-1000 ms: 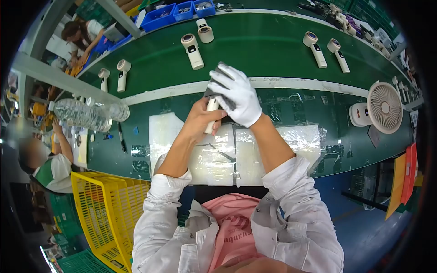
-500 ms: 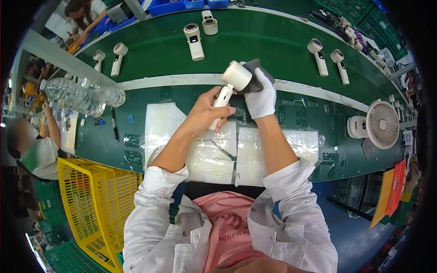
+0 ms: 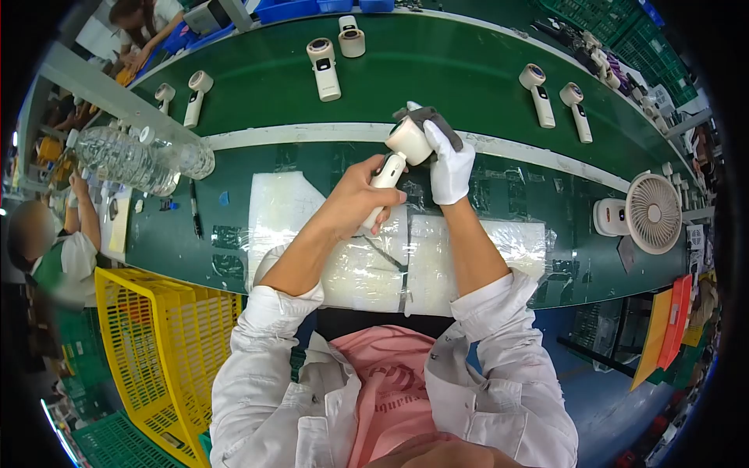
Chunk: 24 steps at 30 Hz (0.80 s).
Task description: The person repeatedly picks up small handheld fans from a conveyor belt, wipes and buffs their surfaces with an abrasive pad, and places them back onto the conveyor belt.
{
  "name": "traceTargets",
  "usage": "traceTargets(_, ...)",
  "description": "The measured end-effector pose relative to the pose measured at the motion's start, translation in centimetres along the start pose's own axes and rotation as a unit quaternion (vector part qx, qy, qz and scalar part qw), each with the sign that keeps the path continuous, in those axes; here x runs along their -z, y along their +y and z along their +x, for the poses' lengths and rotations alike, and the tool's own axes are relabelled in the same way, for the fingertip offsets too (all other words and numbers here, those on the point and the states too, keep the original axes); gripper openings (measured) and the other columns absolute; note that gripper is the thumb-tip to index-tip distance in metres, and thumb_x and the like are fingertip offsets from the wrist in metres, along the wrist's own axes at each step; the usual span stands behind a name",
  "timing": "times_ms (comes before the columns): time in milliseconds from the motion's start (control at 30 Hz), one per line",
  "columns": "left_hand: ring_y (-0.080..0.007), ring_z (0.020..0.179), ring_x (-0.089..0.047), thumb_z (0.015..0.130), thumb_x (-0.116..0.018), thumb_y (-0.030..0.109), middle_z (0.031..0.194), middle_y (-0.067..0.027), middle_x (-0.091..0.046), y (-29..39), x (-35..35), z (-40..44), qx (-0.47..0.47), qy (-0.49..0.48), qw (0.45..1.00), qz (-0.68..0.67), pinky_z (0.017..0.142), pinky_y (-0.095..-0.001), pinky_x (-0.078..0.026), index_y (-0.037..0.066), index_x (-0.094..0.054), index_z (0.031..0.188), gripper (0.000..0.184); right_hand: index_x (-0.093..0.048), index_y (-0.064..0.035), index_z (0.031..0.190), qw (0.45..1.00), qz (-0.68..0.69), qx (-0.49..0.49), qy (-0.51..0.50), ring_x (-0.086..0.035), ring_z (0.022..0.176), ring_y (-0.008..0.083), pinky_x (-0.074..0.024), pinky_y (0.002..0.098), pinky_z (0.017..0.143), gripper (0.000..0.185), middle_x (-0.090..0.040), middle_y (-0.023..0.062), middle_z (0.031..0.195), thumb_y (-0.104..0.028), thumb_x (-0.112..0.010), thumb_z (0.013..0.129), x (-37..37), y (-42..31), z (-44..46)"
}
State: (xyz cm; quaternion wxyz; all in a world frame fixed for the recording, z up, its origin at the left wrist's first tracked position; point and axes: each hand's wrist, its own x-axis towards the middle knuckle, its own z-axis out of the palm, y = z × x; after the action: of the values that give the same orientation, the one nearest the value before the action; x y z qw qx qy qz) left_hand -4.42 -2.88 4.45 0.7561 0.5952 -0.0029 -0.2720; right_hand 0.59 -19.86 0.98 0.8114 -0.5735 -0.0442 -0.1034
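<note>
My bare left hand [image 3: 365,195] is wrapped round the handle of a cream handheld fan [image 3: 408,142], held tilted above the bench with its round head up and to the right. On my right hand [image 3: 452,168] is a white glove, and its fingers grip a dark grey cloth [image 3: 431,119]. That cloth lies against the top and right side of the fan's head. Part of the head is hidden behind the cloth and glove. Below both hands, foam sheets [image 3: 363,277] under clear tape cover the bench top.
Several similar fans, one of them here [image 3: 323,70], lie on the green belt [image 3: 437,70] beyond a white rail. Water bottles [image 3: 129,161] and a black pen [image 3: 195,210] are at left, a desk fan [image 3: 654,212] at right. A yellow crate [image 3: 168,343] stands lower left. Other people sit at left.
The fan has turned and its head has shifted slightly right and down. My right hand has moved the cloth from the head's right side over its top.
</note>
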Motion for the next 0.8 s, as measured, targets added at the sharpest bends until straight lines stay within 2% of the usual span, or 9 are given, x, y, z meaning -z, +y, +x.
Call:
traceTargets(133, -0.0084, 0.044, -0.05, 0.081, -0.069, -0.004, 0.073, -0.0036, -0.057, 0.3, 0.6, 0.3, -0.017, 0.002, 0.999, 0.043, 0.037, -0.0253, -0.038, -0.005, -0.053, 0.127, 0.049, -0.062, 0.0033, 0.122, 0.97, 0.211, -0.105, -0.062, -0.068, 0.108, 0.0281, -0.0555, 0.0384, 0.094, 0.029, -0.069, 0.0165, 0.121, -0.014, -0.055, 0.099, 0.8, 1.3, 0.7)
traceTargets(233, -0.009, 0.045, -0.052, 0.079, -0.072, -0.005, 0.076, -0.0045, -0.059, 0.8, 1.5, 0.7, -0.071, 0.041, 0.995, 0.048, 0.038, -0.0255, -0.04, -0.004, -0.053, 0.127, 0.051, -0.056, 0.0028, 0.127, 0.887, 0.387, -0.25, 0.041, -0.064, 0.119, 0.0344, -0.0511, 0.0443, 0.103, 0.035, -0.064, 0.0201, 0.13, -0.015, -0.055, 0.097, 0.7, 2.0, 1.1)
traceTargets(300, -0.0099, 0.052, -0.056, 0.077, -0.077, -0.003, 0.085, -0.0054, -0.062, 1.5, 3.7, 2.5, -0.132, 0.176, 0.97, 0.103, 0.039, -0.0247, -0.042, 0.0, -0.056, 0.127, 0.054, -0.055, 0.0018, 0.127, 0.876, 0.427, -0.221, -0.039, -0.06, 0.123, 0.0369, -0.0478, 0.0464, 0.106, 0.036, -0.062, 0.0188, 0.129, -0.019, -0.054, 0.098, 1.7, 2.5, 1.4)
traceTargets(400, -0.0146, 0.085, -0.06, 0.077, -0.084, 0.013, 0.1, -0.0061, -0.068, 3.5, 11.0, 7.4, -0.292, 0.38, 0.839, 0.259, 0.077, -0.0309, -0.049, -0.004, -0.064, 0.121, 0.052, -0.053, 0.0014, 0.131, 0.843, 0.488, -0.226, -0.013, -0.058, 0.125, 0.039, -0.0456, 0.0476, 0.109, 0.039, -0.059, 0.0214, 0.131, -0.017, -0.055, 0.097, 3.5, 2.8, 2.3)
traceTargets(433, -0.0153, 0.085, -0.061, 0.076, -0.084, 0.017, 0.1, -0.0079, -0.07, 4.1, 14.8, 9.1, -0.293, 0.422, 0.802, 0.305, 0.078, -0.0304, -0.05, -0.007, -0.063, 0.123, 0.057, -0.053, 0.0017, 0.13, 0.838, 0.5, -0.22, -0.014, -0.058, 0.125, 0.0391, -0.0458, 0.0477, 0.109, 0.039, -0.059, 0.0214, 0.131, -0.018, -0.055, 0.096, 3.8, 2.7, 2.5)
traceTargets(567, -0.0399, 0.103, -0.07, 0.078, -0.082, 0.034, 0.108, -0.0214, -0.074, 5.4, 25.7, 12.7, -0.177, 0.532, 0.652, 0.51, 0.09, -0.0448, -0.052, 0.002, -0.066, 0.126, 0.06, -0.056, -0.0036, 0.13, 0.825, 0.52, -0.222, 0.006, -0.058, 0.126, 0.0388, -0.0481, 0.048, 0.106, 0.038, -0.062, 0.0175, 0.129, -0.021, -0.056, 0.097, 4.1, 2.7, 3.0)
traceTargets(633, -0.0417, 0.121, -0.061, 0.08, -0.076, 0.056, 0.126, -0.0249, -0.066, 5.4, 27.3, 12.9, -0.018, 0.53, 0.636, 0.56, 0.101, -0.0524, -0.047, 0.005, -0.062, 0.134, 0.076, -0.057, -0.0004, 0.127, 0.815, 0.538, -0.217, 0.017, -0.06, 0.125, 0.0382, -0.0475, 0.0469, 0.108, 0.034, -0.063, 0.0168, 0.127, -0.019, -0.054, 0.099, 3.9, 1.6, 3.1)
traceTargets(700, -0.0463, 0.128, -0.053, 0.083, -0.069, 0.065, 0.134, -0.0281, -0.058, 5.6, 25.3, 13.5, 0.061, 0.601, 0.507, 0.616, 0.104, -0.0617, -0.04, 0.006, -0.062, 0.135, 0.079, -0.056, -0.0001, 0.128, 0.809, 0.546, -0.217, 0.028, -0.06, 0.125, 0.0374, -0.0477, 0.0461, 0.109, 0.033, -0.062, 0.0166, 0.128, -0.019, -0.054, 0.1, 4.1, 1.7, 3.4)
traceTargets(800, -0.051, 0.13, -0.047, 0.085, -0.063, 0.07, 0.137, -0.0284, -0.052, 6.4, 22.3, 15.0, -0.009, 0.587, 0.543, 0.601, 0.103, -0.0676, -0.036, 0.005, -0.062, 0.135, 0.082, -0.056, -0.0031, 0.13, 0.821, 0.534, -0.2, 0.022, -0.058, 0.127, 0.0403, -0.0454, 0.0487, 0.112, 0.033, -0.061, 0.0165, 0.129, -0.022, -0.053, 0.103, 4.2, 1.9, 3.7)
